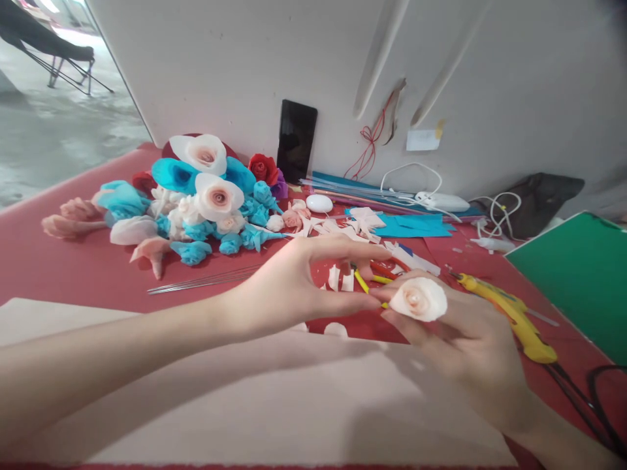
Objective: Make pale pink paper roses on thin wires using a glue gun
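Observation:
A small cream paper rose [420, 299] with a pale pink centre faces up toward me. My right hand [470, 346] pinches it from behind between thumb and fingers; its base is hidden. My left hand [294, 277] reaches in from the left, thumb and fingers stretched apart, holding nothing that I can see. Its thumb tip comes close to the rose and the right fingertips; whether they touch I cannot tell. Beneath both arms lies a large sheet of pale pink paper [274, 405]. Yellow- and red-handled tools [361, 282] show partly behind the hands.
Finished paper flowers [218, 198] in blue, white, pink and red are heaped at the left. Thin wires [196, 282] lie before them. A yellow glue gun [533, 339] rests at the right, beside a green board [578, 281]. Paper scraps [365, 220] and a black phone [296, 140] are farther back.

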A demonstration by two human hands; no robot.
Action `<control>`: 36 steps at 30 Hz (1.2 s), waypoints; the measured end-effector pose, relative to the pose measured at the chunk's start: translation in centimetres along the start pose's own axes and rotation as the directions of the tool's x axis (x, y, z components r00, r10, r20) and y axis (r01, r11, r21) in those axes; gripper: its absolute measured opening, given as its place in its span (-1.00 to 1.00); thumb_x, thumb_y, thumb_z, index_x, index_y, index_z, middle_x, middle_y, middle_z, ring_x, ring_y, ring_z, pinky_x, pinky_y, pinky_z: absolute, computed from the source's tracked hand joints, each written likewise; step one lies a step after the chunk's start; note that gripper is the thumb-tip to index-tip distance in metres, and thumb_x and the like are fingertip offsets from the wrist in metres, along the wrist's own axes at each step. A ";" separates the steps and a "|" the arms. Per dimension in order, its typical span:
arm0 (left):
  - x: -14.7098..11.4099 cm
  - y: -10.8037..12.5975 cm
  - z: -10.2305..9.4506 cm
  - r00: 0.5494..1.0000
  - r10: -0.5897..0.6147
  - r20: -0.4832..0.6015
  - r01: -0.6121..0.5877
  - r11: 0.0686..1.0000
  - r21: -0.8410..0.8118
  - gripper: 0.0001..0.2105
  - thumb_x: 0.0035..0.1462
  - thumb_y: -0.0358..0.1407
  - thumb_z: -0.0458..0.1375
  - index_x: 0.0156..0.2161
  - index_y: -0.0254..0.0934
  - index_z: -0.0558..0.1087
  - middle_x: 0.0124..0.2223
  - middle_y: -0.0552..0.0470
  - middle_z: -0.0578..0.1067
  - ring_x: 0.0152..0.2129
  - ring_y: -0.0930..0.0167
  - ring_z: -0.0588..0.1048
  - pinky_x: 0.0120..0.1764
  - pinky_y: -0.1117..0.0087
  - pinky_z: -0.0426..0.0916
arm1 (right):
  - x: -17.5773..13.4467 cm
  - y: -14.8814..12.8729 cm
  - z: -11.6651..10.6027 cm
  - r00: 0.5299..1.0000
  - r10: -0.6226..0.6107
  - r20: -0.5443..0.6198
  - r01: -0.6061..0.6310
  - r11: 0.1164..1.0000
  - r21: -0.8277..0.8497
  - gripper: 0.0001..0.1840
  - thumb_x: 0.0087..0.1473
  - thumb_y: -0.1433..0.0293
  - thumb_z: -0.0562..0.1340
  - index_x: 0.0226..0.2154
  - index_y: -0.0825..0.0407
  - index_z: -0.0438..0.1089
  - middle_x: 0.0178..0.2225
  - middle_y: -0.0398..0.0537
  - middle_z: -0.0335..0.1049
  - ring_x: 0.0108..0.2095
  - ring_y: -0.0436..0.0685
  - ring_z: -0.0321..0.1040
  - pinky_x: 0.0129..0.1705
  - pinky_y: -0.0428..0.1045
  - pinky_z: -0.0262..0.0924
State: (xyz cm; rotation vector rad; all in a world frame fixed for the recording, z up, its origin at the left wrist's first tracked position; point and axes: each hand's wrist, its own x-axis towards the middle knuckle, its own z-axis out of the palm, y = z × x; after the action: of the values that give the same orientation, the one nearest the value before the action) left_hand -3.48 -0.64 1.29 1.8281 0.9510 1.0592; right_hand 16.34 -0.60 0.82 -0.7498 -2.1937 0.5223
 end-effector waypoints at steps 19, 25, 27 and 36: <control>-0.6 1.2 0.9 0.971 -0.176 0.162 0.223 0.911 -0.346 -0.91 0.05 -0.34 0.19 -0.42 -0.26 0.54 -0.50 0.10 0.49 -0.54 0.51 0.45 -0.36 0.49 0.39 | -0.6 -0.2 -0.2 0.847 0.281 0.450 -0.493 0.732 0.471 -0.72 0.22 0.29 0.06 -0.18 -0.05 0.46 -0.42 -0.09 0.43 -0.34 -0.01 0.38 -0.27 -0.11 0.33; -0.6 1.5 1.1 0.960 -0.206 0.188 0.268 0.868 -0.419 -0.87 0.08 -0.37 0.15 -0.47 -0.32 0.47 -0.54 0.12 0.42 -0.54 0.47 0.49 -0.35 0.45 0.40 | -0.6 -0.1 -0.3 0.848 0.225 0.481 -0.492 0.671 0.554 -0.73 0.24 0.35 0.04 -0.17 -0.11 0.45 -0.39 -0.15 0.44 -0.34 -0.07 0.36 -0.23 -0.16 0.29; -0.7 1.5 1.1 0.959 -0.211 0.190 0.275 0.856 -0.439 -0.87 0.07 -0.38 0.16 -0.49 -0.32 0.45 -0.54 0.12 0.42 -0.55 0.47 0.49 -0.37 0.46 0.41 | -0.6 0.0 -0.2 0.842 0.228 0.489 -0.508 0.640 0.577 -0.74 0.24 0.35 0.05 -0.17 -0.10 0.45 -0.39 -0.14 0.43 -0.34 -0.08 0.34 -0.23 -0.18 0.28; -0.4 1.0 0.5 0.971 -0.090 0.220 0.145 0.958 -0.246 -0.90 0.05 -0.37 0.18 -0.32 -0.21 0.55 -0.41 0.09 0.48 -0.35 0.46 0.43 -0.24 0.47 0.34 | -0.5 0.5 0.0 0.814 0.244 0.527 -0.571 0.506 0.647 -0.88 0.10 0.39 0.22 -0.33 -0.16 0.46 -0.39 -0.29 0.43 -0.38 -0.17 0.32 -0.32 -0.32 0.21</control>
State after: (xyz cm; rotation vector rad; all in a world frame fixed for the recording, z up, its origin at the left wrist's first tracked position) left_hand -2.94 -1.57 1.90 1.6069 0.7487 0.8573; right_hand 16.84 -0.57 0.28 -0.6955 -1.7474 1.8944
